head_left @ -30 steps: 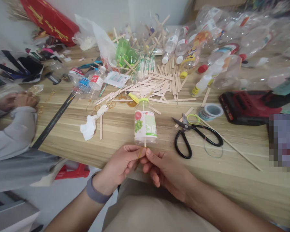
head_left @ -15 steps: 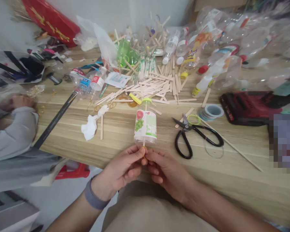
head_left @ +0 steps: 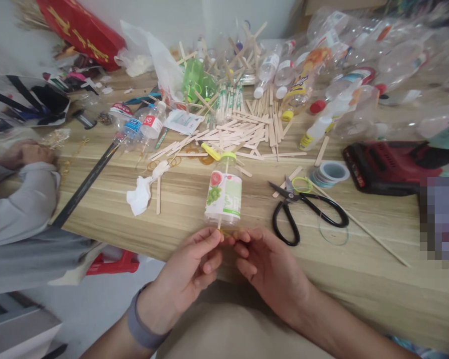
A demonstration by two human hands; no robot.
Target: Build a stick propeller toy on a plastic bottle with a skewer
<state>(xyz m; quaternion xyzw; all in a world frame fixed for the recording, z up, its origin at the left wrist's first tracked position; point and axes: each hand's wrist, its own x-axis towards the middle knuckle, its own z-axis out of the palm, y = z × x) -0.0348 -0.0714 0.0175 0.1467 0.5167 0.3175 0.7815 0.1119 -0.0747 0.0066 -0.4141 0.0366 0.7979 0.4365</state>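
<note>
A clear plastic bottle [head_left: 213, 203] with a fruit label and a green neck lies on the table in front of me. A thin wooden stick [head_left: 219, 223] runs along it and sticks out at the near end. The stick's end is pinched between the thumb and fingers of my left hand [head_left: 190, 262]. From there a yellowish rubber band [head_left: 227, 232] stretches across to my right hand [head_left: 275, 271], whose fingertips are closed on it. Right of the bottle, black-handled scissors [head_left: 292, 195] lie with their blades apart.
Loose craft sticks [head_left: 243, 133] are heaped behind the bottle. A tape roll [head_left: 331, 173] and a red-black power tool battery [head_left: 381, 167] lie to the right. Crumpled tissue [head_left: 139, 197] lies left. Another person's hands [head_left: 33, 153] rest at the far left.
My right hand has moved right, away from the left, drawing the rubber band out sideways. The bottle's near end has shifted slightly left. My left hand still pinches the stick.
</note>
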